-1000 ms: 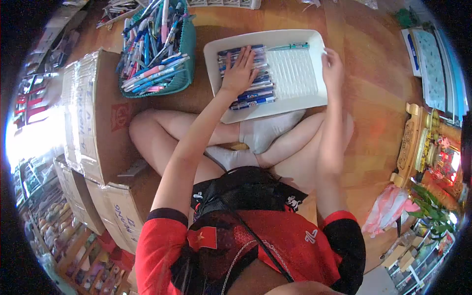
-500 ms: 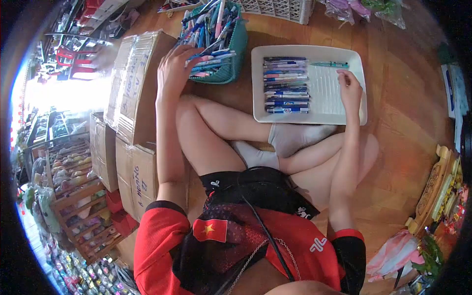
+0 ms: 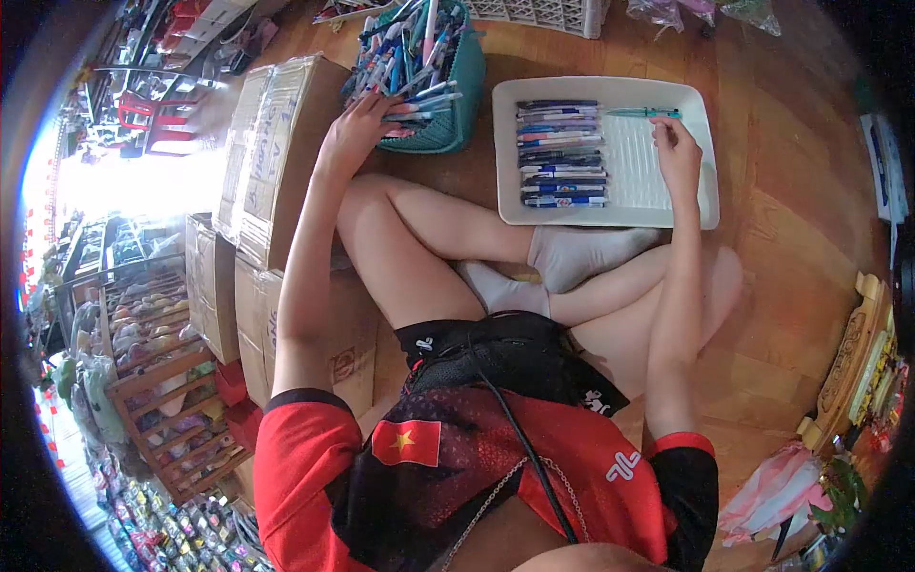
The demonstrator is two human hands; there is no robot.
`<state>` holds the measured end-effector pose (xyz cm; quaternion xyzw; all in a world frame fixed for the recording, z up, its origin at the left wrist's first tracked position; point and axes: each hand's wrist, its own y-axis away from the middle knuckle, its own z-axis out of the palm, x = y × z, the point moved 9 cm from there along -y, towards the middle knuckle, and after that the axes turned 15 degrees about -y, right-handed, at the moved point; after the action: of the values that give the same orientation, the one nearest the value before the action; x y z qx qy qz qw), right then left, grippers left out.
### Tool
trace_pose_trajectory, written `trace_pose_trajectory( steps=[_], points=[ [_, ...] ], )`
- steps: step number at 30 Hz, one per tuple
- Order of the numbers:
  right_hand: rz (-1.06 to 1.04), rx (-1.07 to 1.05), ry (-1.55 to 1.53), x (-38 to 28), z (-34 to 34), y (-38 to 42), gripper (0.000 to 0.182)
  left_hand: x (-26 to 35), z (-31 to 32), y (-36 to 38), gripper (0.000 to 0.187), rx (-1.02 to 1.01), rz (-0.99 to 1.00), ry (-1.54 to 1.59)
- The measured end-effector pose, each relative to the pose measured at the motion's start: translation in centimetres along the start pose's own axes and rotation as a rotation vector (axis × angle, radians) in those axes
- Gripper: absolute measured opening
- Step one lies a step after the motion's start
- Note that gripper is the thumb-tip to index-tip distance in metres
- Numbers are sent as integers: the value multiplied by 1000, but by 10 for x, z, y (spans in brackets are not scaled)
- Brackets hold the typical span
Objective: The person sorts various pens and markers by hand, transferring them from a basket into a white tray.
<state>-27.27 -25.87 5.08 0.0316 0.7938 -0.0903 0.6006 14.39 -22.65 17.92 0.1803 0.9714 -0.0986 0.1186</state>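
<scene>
My left hand (image 3: pixel 360 133) lies at the near left side of a teal basket (image 3: pixel 465 105), its fingers spread over the pens (image 3: pixel 424 103) that stick out there. I see no pen lifted clear of the pile. Over the right part of a white tray (image 3: pixel 707 181) is my right hand (image 3: pixel 679 157). Its fingers are loosely bent and apart, with nothing visible in them. The fingertips are just below the right end of a green pen (image 3: pixel 643 112), which lies crosswise at the tray's far edge. Several blue, white and dark pens (image 3: pixel 562 157) lie in a column along the tray's left side.
Cardboard boxes (image 3: pixel 272 162) stand close by my left arm. A white crate (image 3: pixel 543 11) is beyond the basket and tray. To the left is a wooden rack (image 3: pixel 167 381) with packaged goods; a carved wooden piece (image 3: pixel 843 353) is on the right.
My left hand has slid slightly nearer me across the pens, its fingers spread. The right hand has risen slightly toward the green pen. The whole view has shifted a little.
</scene>
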Motion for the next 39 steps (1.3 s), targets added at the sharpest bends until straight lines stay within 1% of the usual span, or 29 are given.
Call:
trace_pose_trajectory(
  steps=[4, 7, 10, 13, 16, 17, 19, 20, 21, 22, 23, 24, 25, 26, 27, 30, 32, 33, 36, 39],
  points=[
    [-7, 2, -20, 2, 0, -1, 19, 3, 0, 5, 30, 55, 15, -73],
    [21, 4, 4, 3, 0, -1, 19, 14, -4, 7, 27, 37, 168, -196],
    [10, 10, 19, 2, -1, -2, 20, 5, 2, 9, 25, 89, 124, -136],
    [21, 8, -7, 2, -4, -3, 20, 4, -3, 6, 24, 56, 94, -96],
    [2, 43, 25, -3, -12, -5, 20, 35, -58, -3, 21, 270, 136, -205],
    [-19, 57, -3, -3, -16, -6, 20, 39, -71, -12, 19, 331, 76, -162],
    [-60, 81, -53, -2, -26, -10, 20, 56, -79, -32, 20, 208, -29, 181],
    [-47, 103, -55, -2, -33, -11, 21, 68, -78, -42, 21, 138, -85, 351],
    [-35, 122, -58, -3, -40, -13, 21, 91, -81, -55, 25, 163, -36, 446],
    [-24, 141, -64, -4, -46, -15, 21, 113, -71, -68, 26, 118, -24, 533],
    [-44, 155, -56, -6, -52, -16, 21, 138, -55, -84, 25, 63, 48, 615],
    [-22, 164, -78, -1, -56, -17, 22, 166, -44, -101, 24, -79, 57, 636],
    [1, 175, -99, 6, -60, -19, 22, 186, -17, -117, 28, -178, 5, 751],
    [25, 186, -120, 13, -65, -20, 22, 208, 3, -137, 31, -45, 98, 796],
    [33, 186, -129, 17, -68, -21, 22, 226, 28, -152, 31, -130, 74, 832],
    [50, 187, -135, 28, -77, -22, 22, 271, 71, -190, 31, -199, 140, 815],
    [50, 181, -119, 27, -80, -24, 22, 293, 91, -208, 36, -226, 258, 697],
    [60, 183, -130, 28, -80, -26, 22, 303, 100, -213, 39, -236, 316, 636],
    [67, 182, -146, 26, -76, -31, 21, 319, 107, -217, 36, -235, 358, 623],
    [36, 181, -122, 35, -73, -37, 20, 334, 123, -218, 37, -189, 426, 412]
  ],
)
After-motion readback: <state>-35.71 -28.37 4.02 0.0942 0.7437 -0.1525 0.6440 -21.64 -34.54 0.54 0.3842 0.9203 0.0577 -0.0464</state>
